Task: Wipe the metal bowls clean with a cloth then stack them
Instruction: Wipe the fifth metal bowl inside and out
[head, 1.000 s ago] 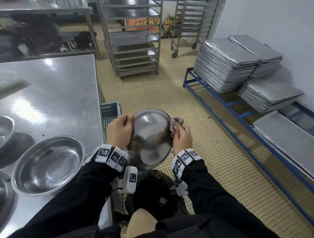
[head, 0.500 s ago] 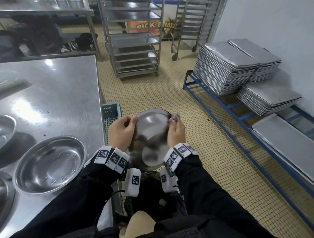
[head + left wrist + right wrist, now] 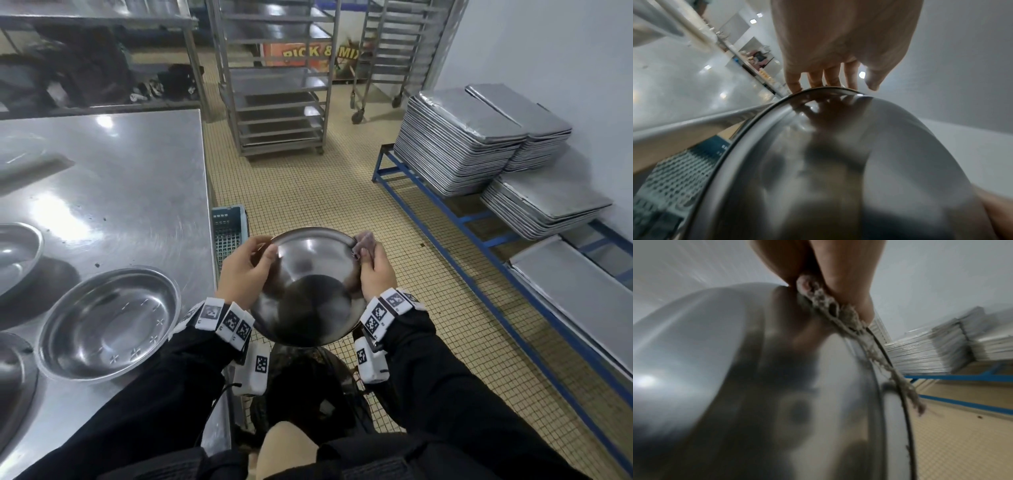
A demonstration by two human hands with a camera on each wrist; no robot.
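Note:
I hold a round metal bowl upside down and tilted in front of me, over the floor beside the steel table. My left hand grips its left rim, fingers curled over the edge. At the right rim my right hand pinches a greyish-pink cloth against the bowl; the frayed cloth shows in the right wrist view too. Another bowl lies open side up on the table. More bowls are cut off at the left edge, one above and one below.
A blue crate sits on the floor by the table's corner. Wheeled steel racks stand at the back. Stacked metal trays rest on a low blue frame along the right wall. The floor is small beige tiles.
The bowl has tipped so its underside faces me more squarely. My right hand with the cloth has slid along the right rim. My left hand keeps its grip.

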